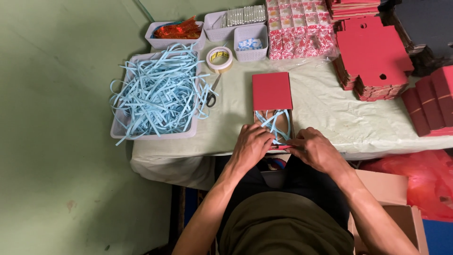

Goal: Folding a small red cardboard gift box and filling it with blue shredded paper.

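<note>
Both hands' grip (250, 145) (315, 150) apparently pinching red box (272, 108) near edge.

We see a matt red cardboard box (272, 97), thin blue paper shreds (158, 92) in a smooth plastic basket (123, 133) at 9 o'clock, glossy tape roll (219, 59), and wrinkled cloth over the counter (325, 108).

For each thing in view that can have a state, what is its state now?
Red box: open, lid up, blue paper strips inside.
Left hand: on the box's near edge.
Right hand: on the box's near edge.
Large basket: heaped with blue paper shred, spilling over.
Tape roll: lying flat.
Scissors: flat on the table, partly under the shred; blades hidden.
Red box blanks: flat, unfolded, stacked.
</note>
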